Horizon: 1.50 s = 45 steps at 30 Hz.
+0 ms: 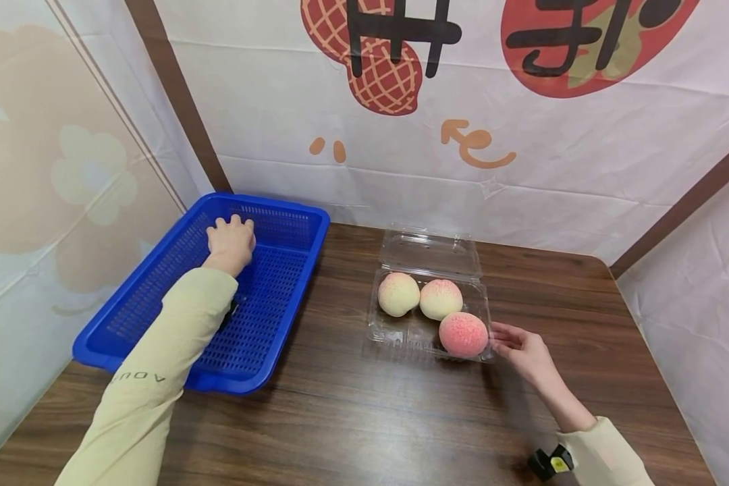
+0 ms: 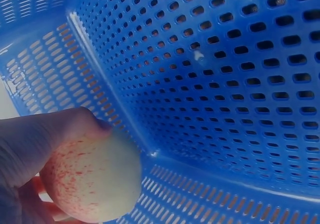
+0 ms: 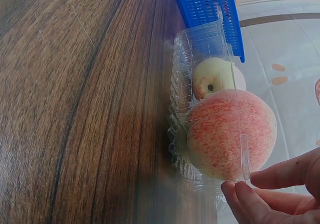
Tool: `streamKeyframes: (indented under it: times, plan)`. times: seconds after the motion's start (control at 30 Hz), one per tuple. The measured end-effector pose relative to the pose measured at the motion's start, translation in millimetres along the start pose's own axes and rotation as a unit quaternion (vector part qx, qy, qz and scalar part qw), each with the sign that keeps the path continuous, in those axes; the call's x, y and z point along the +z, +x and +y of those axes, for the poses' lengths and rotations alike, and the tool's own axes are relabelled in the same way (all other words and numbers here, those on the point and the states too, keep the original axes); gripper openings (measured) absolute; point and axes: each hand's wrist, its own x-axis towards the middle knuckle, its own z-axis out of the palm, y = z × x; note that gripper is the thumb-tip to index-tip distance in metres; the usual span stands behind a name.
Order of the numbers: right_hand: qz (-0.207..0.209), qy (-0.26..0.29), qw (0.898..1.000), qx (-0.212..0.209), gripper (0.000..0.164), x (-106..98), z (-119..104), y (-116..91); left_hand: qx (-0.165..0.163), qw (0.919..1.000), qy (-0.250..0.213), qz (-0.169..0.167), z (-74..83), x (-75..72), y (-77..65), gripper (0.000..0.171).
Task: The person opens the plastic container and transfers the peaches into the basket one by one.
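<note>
My left hand (image 1: pixel 231 244) reaches into the far end of a blue plastic basket (image 1: pixel 298 297). In the left wrist view it grips a pale peach (image 2: pixel 100 176) with red speckles, thumb over the top, near the basket's corner. On the table, a clear plastic clamshell box (image 1: pixel 422 341) lies with its lid tipped back. Inside sit two pale peaches, one at the left (image 1: pixel 398 295) and one in the middle (image 1: pixel 441 300), plus a redder peach (image 1: pixel 464 335) at the near right corner. My right hand (image 1: pixel 525 352) pinches the box's right rim between thumb and fingers.
The brown wooden table (image 1: pixel 340 418) carries both basket and box, with a gap between them. A printed fabric sheet (image 1: pixel 267 101) hangs close behind and along the sides. A black device (image 1: pixel 549 463) is at my right wrist.
</note>
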Motion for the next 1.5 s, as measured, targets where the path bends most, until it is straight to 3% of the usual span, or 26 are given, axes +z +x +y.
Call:
streamKeyframes:
  times: [0.37,0.63,0.9,1.1,1.3,1.5]
  plan:
    - [-0.004,0.007,1.0,0.006,0.036,0,0,-1,0.0,0.9991,-0.028,-0.031,-2.4,4.8,-3.1,0.056]
    - [-0.004,0.009,1.0,0.003,0.036,1,0,0,0.001,0.9984,-0.039,-0.042,-3.6,9.3,-2.9,0.048]
    - [-0.002,0.008,1.0,0.006,0.036,1,1,0,0.007,0.9973,-0.043,-0.058,-5.7,5.1,-1.7,0.052]
    - [-0.003,0.004,1.0,0.007,0.036,1,1,0,0.013,0.9981,-0.04,-0.043,-8.9,-1.5,-0.5,0.044]
    - [-0.003,0.004,1.0,0.005,0.037,0,0,0,0.022,0.9983,-0.035,-0.041,-9.2,-6.5,2.8,0.053]
    - [-0.003,0.006,1.0,0.003,0.036,0,1,0,0.056,0.9983,-0.008,-0.014,-8.8,-8.4,4.4,0.048]
